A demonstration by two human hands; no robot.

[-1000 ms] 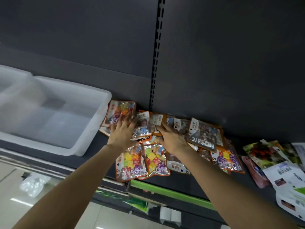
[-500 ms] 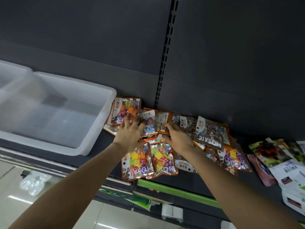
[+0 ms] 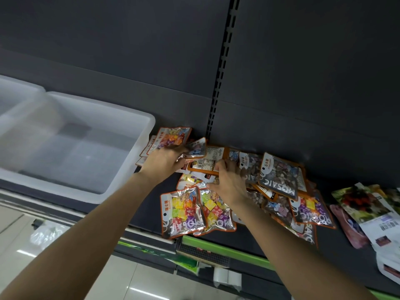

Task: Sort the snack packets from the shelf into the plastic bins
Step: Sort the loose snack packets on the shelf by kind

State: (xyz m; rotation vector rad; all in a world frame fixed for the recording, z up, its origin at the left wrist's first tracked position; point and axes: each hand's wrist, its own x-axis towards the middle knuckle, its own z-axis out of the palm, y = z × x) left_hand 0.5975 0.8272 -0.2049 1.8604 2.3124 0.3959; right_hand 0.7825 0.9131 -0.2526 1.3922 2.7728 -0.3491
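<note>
Evidently at the picking stage, the left hand (image 3: pixel 162 162) pinches a small packet (image 3: pixel 195 148) while the right hand (image 3: pixel 230 182) rests, fingers curled, on the pile; next, carry it to the bin (image 3: pixel 129 169).

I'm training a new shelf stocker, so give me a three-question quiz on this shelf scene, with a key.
1. True or false: the white bin next to the packets already holds candy packets.
2. Which hand grips a small packet lifted off the pile?
A. the left hand
B. the right hand
C. neither
3. Fill in: the big word printed on the grey packet of stone candy is ____.

Key: 1 false, no packets show inside it; 2 A; 3 MOSAIC.
</note>
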